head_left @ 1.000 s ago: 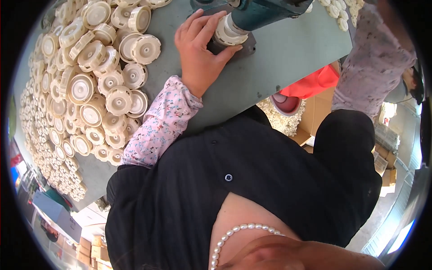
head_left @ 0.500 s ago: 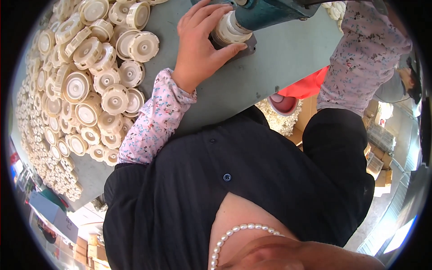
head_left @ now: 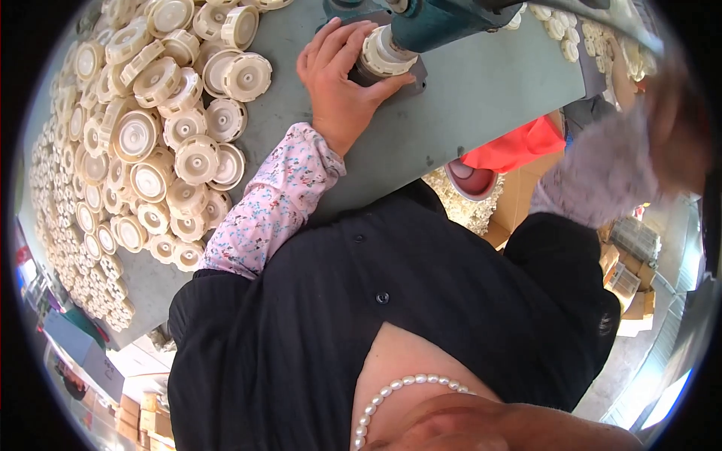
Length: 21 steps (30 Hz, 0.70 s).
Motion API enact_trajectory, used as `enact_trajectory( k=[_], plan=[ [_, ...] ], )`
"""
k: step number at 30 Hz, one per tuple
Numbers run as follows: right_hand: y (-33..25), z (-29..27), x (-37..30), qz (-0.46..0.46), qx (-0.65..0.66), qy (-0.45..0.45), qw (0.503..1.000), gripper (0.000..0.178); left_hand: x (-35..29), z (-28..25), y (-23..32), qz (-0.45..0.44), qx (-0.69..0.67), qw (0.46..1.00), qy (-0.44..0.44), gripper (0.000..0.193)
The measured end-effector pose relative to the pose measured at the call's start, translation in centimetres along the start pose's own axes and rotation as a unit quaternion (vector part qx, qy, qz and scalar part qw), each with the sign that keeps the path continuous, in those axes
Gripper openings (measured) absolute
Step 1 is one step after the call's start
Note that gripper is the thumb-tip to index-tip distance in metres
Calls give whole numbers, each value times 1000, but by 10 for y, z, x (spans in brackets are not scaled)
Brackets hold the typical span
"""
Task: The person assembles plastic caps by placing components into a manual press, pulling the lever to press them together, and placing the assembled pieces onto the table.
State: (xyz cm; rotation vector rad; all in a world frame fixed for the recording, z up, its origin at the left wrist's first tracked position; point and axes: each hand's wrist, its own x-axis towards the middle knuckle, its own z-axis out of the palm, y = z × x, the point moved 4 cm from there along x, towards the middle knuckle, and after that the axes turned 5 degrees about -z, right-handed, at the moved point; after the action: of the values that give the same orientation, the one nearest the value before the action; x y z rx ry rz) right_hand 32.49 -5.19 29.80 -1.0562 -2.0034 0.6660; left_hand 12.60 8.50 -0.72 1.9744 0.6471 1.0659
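Cream plastic cap (head_left: 385, 62): round, rim notched. Sat under teal press head (head_left: 444, 24), above dark base (head_left: 414, 89) on bench (head_left: 459, 98); left hand (head_left: 338, 81) curved round its left side. Underside was hidden.

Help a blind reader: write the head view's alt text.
A left hand curls around a round cream plastic cap beneath a dark teal metal press; the blurred right hand is far right. At left, similar caps crowd the grey-green table.

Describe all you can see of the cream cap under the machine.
The cream cap looks like plastic: round, with a notched rim. It sits beneath the teal machine, above a dark base. The left hand curves around it, though exact contact is unclear. Its underside and part of its top are hidden.
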Motion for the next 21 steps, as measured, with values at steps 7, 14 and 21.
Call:
enact_trajectory(
  k=[7,14,21],
  plan=[
    [70,187,-99,313,-221,-18,924,42,7,-6,6,24,56,997,-45,79],
    [116,214,-92,210,-302,95,925,33,14,-3,4,14,29,997,-65,90],
    [1,92,-67,-121,324,451,823,34,47,-41,25,12,18,993,-112,70]
  ],
)
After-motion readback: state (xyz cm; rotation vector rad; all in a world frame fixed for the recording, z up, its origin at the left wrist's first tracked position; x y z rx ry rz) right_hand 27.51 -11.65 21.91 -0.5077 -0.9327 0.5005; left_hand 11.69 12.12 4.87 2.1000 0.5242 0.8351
